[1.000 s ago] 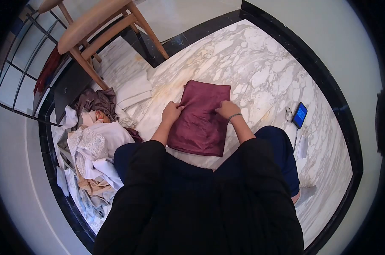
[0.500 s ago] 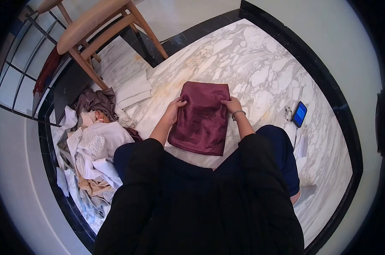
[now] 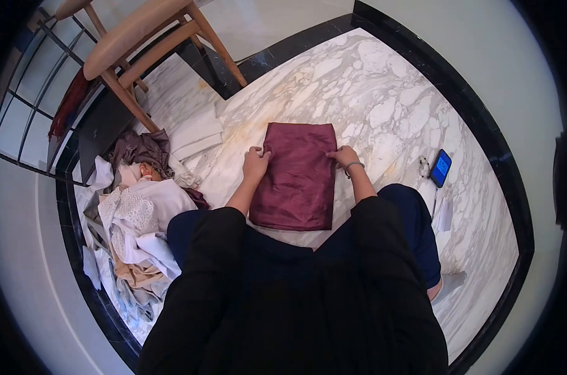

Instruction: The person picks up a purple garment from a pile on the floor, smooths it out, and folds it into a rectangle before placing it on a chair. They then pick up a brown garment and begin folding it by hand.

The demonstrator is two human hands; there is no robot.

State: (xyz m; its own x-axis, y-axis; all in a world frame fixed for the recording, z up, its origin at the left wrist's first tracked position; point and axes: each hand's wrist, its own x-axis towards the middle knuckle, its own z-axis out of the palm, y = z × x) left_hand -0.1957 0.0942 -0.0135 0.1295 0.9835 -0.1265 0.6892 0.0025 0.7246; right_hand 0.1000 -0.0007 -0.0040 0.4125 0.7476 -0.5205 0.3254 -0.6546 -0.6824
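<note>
From where I stand, the maroon cloth lies as a neat rectangle on the marble floor, right of the clothes pile. The left hand is at its long edge nearer the pile, thumb and fingers pinched on the fabric. The right hand, a bracelet on its wrist, pinches the edge farther from the pile; how firmly either grips, I can't tell. The sheen and small creases suggest something light, soft and rather slippery, hardly fragile. I'd take it by both long edges, all layers together, since one layer alone might slide. A phone lies well to the pile's right; a chair stands beyond the pile.
</note>
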